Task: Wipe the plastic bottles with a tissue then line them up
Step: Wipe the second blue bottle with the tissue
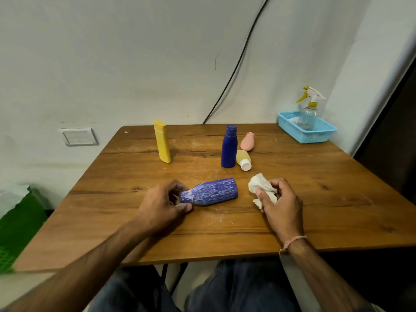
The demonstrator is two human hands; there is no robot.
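My left hand (162, 204) grips the streaked bottle (213, 191) by its narrow neck; at three o'clock my right hand (281, 204) clutches crumpled tissue (260, 185); open wood table (225, 235) at six.

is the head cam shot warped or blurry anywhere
Head view: wide-angle bowing bends the table edges; light is soft and even, shadows faint; the streaked blue bottle is sharp, the green crate at the left edge looks soft.
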